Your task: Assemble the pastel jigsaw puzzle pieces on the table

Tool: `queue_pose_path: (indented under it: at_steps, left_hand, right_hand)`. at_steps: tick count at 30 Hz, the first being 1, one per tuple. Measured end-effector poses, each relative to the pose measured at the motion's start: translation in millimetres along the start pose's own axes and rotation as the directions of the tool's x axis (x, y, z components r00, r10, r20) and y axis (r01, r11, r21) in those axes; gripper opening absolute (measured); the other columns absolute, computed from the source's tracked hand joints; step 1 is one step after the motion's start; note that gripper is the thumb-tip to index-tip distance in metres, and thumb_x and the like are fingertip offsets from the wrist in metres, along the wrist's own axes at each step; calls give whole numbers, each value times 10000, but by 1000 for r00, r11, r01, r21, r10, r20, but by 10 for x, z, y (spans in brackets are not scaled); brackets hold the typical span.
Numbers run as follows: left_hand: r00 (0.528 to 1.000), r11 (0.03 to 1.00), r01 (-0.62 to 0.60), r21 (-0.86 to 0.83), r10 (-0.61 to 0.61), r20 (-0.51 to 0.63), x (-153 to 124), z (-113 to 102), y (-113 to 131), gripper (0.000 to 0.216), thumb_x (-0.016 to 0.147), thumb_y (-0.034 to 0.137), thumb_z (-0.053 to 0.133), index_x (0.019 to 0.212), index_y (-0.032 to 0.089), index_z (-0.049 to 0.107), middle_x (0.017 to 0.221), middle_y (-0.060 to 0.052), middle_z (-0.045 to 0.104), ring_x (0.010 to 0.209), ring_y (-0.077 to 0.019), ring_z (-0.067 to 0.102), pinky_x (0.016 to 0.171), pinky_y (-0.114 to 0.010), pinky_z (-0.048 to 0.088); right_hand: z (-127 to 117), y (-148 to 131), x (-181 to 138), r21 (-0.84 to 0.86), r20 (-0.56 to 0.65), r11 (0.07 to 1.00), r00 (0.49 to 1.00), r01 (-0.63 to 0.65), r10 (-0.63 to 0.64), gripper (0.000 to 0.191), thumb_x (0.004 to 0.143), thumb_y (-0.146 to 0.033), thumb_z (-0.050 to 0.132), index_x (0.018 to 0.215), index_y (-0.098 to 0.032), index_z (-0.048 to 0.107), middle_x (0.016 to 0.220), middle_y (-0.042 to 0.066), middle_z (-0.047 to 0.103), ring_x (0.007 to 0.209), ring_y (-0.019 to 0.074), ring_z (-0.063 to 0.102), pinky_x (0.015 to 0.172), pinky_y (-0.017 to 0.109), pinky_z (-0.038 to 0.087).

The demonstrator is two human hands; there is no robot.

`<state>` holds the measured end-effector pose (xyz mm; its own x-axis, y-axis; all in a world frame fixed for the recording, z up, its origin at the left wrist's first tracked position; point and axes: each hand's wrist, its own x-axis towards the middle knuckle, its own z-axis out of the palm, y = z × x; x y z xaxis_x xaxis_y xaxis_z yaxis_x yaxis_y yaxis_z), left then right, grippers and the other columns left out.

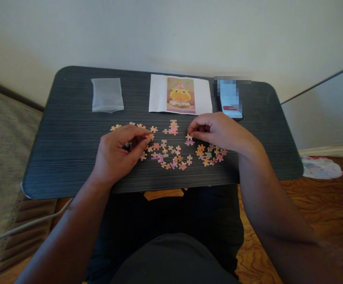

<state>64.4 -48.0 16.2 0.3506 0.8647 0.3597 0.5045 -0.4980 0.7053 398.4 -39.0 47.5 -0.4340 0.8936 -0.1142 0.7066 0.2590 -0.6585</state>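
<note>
Puzzle pieces [174, 165] | loose on table [65, 142] | left hand [116, 152]: pinching one piece [150, 137] | right hand [219, 131]: at peach-and-pink pair [189, 142], grip unclear | risk: crowding; low hand may knock pieces astray

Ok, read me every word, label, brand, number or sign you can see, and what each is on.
No text can be read.
Phone: screen pixelated and blurred; any text is unreadable.
Printed sheet: no legible lettering.
Plastic bag and puzzle pieces: no lettering visible.
</note>
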Motion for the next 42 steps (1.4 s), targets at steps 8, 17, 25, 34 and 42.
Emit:
queue_pose_path:
  at_steps: [8,17,25,34,42]
  left_hand:
    - [978,950,200,-240,-209,-14,-14,29,4,187,908,315,897,1077,236,891,1067,-54,885,896,-194,819,801,-315,697]
    - [932,813,355,-461,-348,104,49,-6,117,179,870,320,928,995,196,897,833,-39,845,581,-119,700,533,-244,596]
    - [930,778,366,-510,-327,168,51,-20,126,148,899,282,894,1007,180,903,790,-53,833,583,-121,694,543,-244,585]
    - [938,784,345,-516,-308,160,34,-16,85,187,923,354,889,1022,196,905,799,-53,833,597,-136,712,561,-261,610]
    - [937,771,345,-535,-322,140,21,-25,132,164,857,248,938,1011,201,907,824,-39,856,616,-130,742,576,-241,625]
  right_hand:
    - [37,-174,-8,-52,-136,997,988,62,-68,131,1023,-334,728,1032,-266,840,949,24,808,823,202,704,783,396,533]
    - [302,-639,176,229,-144,950,973,210,-180,269,995,-378,808,1231,-249,812,1066,53,847,911,215,775,844,390,611]
    - [510,-624,291,210,-87,949,972,234,-220,167,1031,-354,758,1140,-249,828,1049,44,863,919,209,795,857,372,606]
    - [512,-633,268,242,-118,944,973,223,-199,159,1013,-361,779,1108,-247,836,1020,44,858,873,202,785,842,377,620]
    - [206,-517,89,126,-225,979,966,161,-130,167,1028,-358,767,1147,-264,837,1050,42,841,890,223,758,835,407,602]
